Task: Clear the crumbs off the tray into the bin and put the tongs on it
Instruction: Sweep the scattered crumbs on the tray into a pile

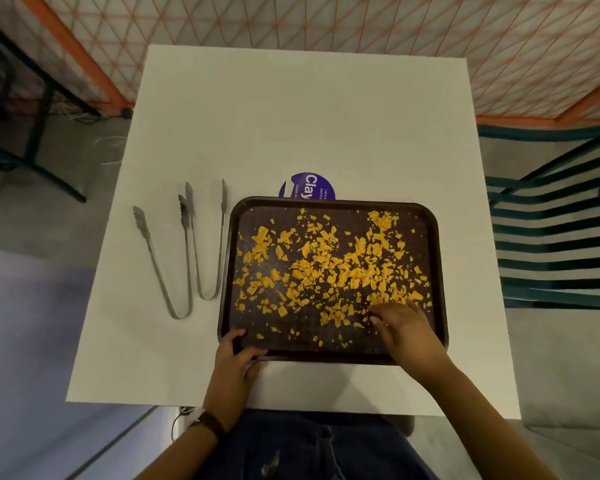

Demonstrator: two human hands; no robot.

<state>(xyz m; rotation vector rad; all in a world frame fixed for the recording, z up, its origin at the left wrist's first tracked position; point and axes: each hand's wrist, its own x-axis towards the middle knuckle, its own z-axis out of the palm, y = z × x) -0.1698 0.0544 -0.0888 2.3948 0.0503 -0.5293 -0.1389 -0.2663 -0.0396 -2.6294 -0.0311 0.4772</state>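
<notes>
A dark brown tray (pixel 430 237) lies on the white table (pixel 291 116), strewn with many orange crumbs (pixel 326 268). My left hand (pixel 236 358) grips the tray's near left corner, thumb over the rim. My right hand (pixel 402 327) rests flat inside the tray near its front right, fingers curled down among the crumbs. Two metal tongs lie on the table left of the tray: one (pixel 163 265) farther left, the other (pixel 208 244) right beside the tray's edge. Both are spread apart with tips pointing away from me. No bin is in view.
A round purple sticker (pixel 305 185) peeks out from behind the tray's far edge. A teal slatted chair (pixel 551 220) stands to the right of the table. An orange-framed mesh panel (pixel 361 26) rises behind it. Dark table legs (pixel 39 116) stand at left.
</notes>
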